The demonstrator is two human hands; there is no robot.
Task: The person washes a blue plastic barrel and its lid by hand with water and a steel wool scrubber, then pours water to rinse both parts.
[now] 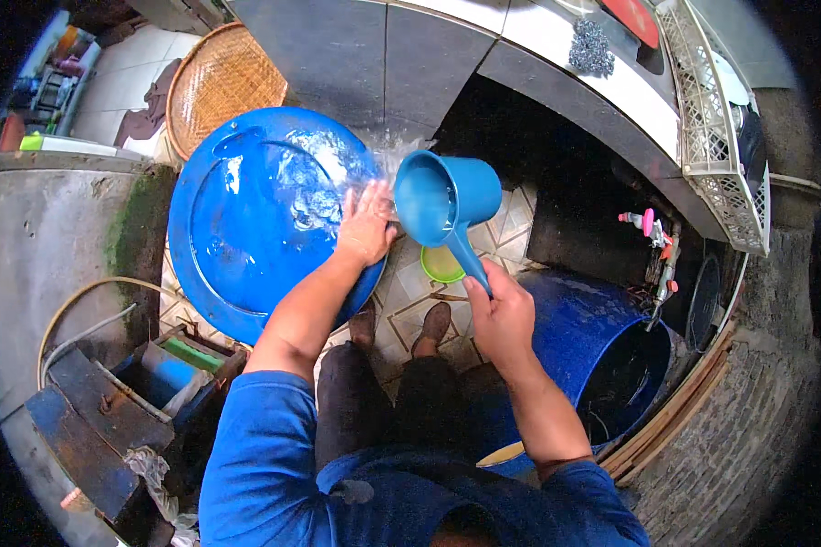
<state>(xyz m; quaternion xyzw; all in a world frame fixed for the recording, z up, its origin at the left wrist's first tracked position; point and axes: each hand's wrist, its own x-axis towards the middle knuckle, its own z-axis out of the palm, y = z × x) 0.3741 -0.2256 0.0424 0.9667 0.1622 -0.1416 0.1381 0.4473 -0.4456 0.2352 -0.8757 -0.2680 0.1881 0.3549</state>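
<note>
My left hand [367, 223] grips the right rim of a large round blue lid [255, 219], which stands tilted and wet in front of me. My right hand [500, 314] holds the handle of a blue plastic dipper [445, 196], tipped toward the lid with water splashing from it onto the lid's upper right edge. Both hands are close together, the dipper's mouth beside my left fingers.
A big blue barrel [602, 356] with dark water stands at my right. A small green bowl [441, 265] lies on the tiled floor by my feet. A woven basket tray [223, 82] leans behind the lid. Taps [652, 239] and a white rack [716, 137] are at right.
</note>
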